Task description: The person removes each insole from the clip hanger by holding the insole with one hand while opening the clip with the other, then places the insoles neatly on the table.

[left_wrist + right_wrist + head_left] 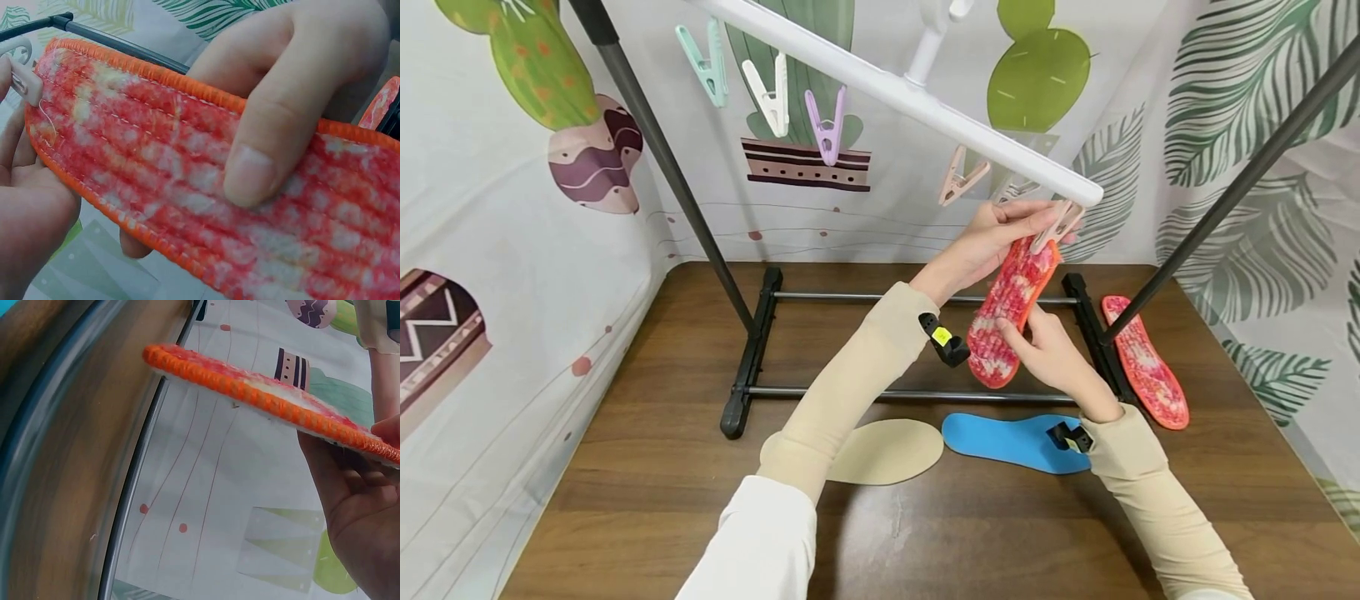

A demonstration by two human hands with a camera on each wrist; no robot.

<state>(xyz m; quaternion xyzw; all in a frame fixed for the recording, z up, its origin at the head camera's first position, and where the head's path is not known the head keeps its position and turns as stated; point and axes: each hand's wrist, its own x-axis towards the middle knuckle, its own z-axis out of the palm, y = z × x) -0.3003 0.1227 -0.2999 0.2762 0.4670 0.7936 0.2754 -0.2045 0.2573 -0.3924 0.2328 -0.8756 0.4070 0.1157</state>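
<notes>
A red-and-white padded insole [1011,312] with orange edging hangs slanted below the white bar's right end. My left hand [977,242] is at its upper end, thumb and fingers pinching a beige clothespin [1060,223]. In the left wrist view, the clothespin [26,82] overlaps the insole's narrow end. My right hand [1060,354] grips the insole lower down by its right edge. The right thumb [262,147] lies flat on the patterned face, and the other fingers are mostly hidden behind. In the right wrist view, the insole [250,394] appears edge-on.
A white bar [850,71] carries teal, white, purple and beige clothespins [962,177]. Its black stand [748,367] rests on a wooden table [647,492]. Nearby lie a beige insole [891,450], a blue insole [1000,437] and another red insole [1150,367].
</notes>
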